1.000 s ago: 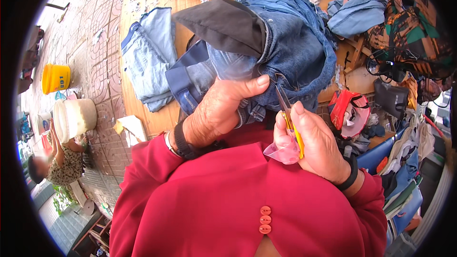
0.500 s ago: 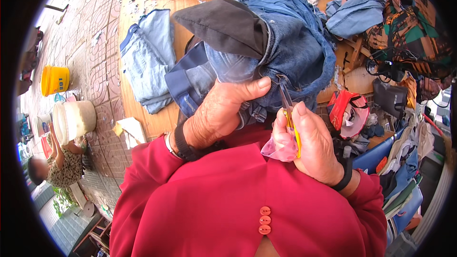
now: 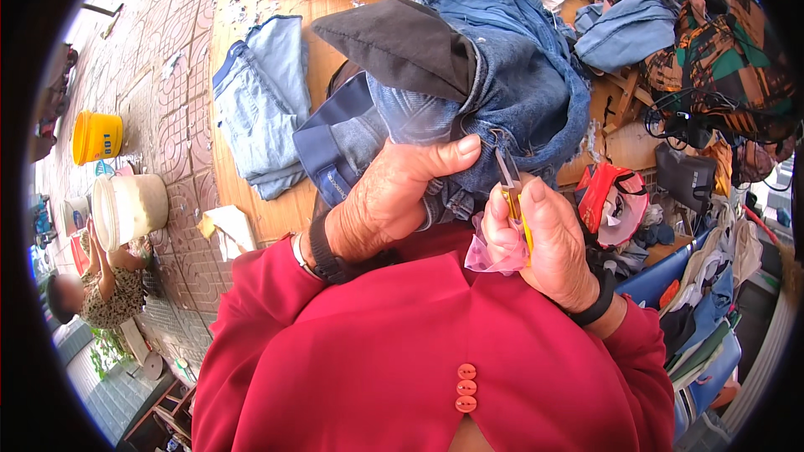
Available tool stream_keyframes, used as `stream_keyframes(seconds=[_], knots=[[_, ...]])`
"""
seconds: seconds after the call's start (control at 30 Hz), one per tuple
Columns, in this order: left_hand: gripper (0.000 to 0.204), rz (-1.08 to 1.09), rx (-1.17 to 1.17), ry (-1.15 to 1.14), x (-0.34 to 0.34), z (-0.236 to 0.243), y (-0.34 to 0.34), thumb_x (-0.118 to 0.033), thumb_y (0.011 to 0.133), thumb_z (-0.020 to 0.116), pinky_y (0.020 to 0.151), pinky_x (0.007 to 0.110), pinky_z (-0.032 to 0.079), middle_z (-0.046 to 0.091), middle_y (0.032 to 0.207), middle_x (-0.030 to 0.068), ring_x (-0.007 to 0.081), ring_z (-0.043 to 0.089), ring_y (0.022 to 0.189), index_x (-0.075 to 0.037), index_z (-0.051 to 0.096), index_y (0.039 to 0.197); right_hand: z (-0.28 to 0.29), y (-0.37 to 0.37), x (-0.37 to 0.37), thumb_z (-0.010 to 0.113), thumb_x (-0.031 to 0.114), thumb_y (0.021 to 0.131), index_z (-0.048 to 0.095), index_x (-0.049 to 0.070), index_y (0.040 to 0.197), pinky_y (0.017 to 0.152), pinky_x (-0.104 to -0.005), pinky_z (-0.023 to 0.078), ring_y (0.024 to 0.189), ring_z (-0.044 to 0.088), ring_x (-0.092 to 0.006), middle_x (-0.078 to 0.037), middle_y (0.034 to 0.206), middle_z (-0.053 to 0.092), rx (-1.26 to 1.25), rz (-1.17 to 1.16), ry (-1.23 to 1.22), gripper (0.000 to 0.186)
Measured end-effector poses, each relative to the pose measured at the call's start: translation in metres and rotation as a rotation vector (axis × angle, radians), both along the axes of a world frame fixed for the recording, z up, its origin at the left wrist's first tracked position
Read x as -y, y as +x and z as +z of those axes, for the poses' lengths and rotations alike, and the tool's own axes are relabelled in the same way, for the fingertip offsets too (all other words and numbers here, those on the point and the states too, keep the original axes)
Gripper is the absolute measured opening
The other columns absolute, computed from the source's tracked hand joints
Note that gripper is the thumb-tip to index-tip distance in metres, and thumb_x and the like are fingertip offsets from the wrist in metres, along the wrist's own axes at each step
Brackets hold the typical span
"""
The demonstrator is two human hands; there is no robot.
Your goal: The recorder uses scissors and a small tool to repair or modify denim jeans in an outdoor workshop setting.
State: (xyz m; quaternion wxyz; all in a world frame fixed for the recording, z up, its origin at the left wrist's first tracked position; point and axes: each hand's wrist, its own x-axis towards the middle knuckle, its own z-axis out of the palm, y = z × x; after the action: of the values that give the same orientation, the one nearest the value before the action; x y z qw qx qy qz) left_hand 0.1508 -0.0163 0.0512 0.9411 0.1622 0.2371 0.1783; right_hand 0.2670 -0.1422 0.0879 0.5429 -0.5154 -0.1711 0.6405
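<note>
A pair of blue denim jeans [image 3: 528, 88] lies bunched in front of me, with a dark pocket lining [image 3: 406, 46] turned out at its top. My left hand [image 3: 387, 188] is closed on the denim's near edge, thumb pressed along a seam. In my right hand [image 3: 548, 243] is a pair of yellow-handled thread snips [image 3: 507, 172], blades pointing up toward the denim beside my left thumb. Pink sheer fabric [image 3: 494, 251] hangs at the snips' handle. Whether the blades touch the cloth, I cannot tell.
Folded light-blue jeans [image 3: 264, 109] lie on the wooden board [image 3: 272, 222] at left. Right of me are a red bag [image 3: 615, 205] and a patterned cloth-covered figure [image 3: 720, 67]. Buckets, including a yellow one [image 3: 96, 138], stand on the paving near a seated person [image 3: 105, 289].
My right hand has drawn the snips slightly down and right, away from my left thumb. The pink fabric hangs more spread out. My left hand keeps its grip on the jeans.
</note>
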Motion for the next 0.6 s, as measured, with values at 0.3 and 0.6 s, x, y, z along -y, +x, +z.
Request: stream_keyframes(seconds=[0.3,0.6], knots=[[0.035,-0.001,0.015,-0.016,0.001,-0.002,0.0,-0.005,0.08,0.065,0.079,0.031,0.051,0.061,0.1,0.0051,0.0169,0.06,0.089,-0.003,0.052,0.113,-0.003,0.003,-0.001,0.038,0.041,0.095,0.048,0.004,0.091,0.049,-0.0204,0.029,0.054,0.034,-0.0059,0.0,0.064,0.041,0.327,0.069,0.097,0.039],[0.031,-0.036,0.031,-0.066,0.002,-0.001,-0.001,-0.008,0.082,0.063,0.08,0.032,0.051,0.062,0.101,0.0081,0.0186,0.062,0.089,0.0,0.054,0.11,-0.013,0.006,-0.002,0.054,0.018,0.09,0.049,0.0,0.1,0.055,-0.0337,0.047,0.062,0.061,-0.0313,-0.014,0.071,0.06,1.178,0.102,0.318,0.022]])
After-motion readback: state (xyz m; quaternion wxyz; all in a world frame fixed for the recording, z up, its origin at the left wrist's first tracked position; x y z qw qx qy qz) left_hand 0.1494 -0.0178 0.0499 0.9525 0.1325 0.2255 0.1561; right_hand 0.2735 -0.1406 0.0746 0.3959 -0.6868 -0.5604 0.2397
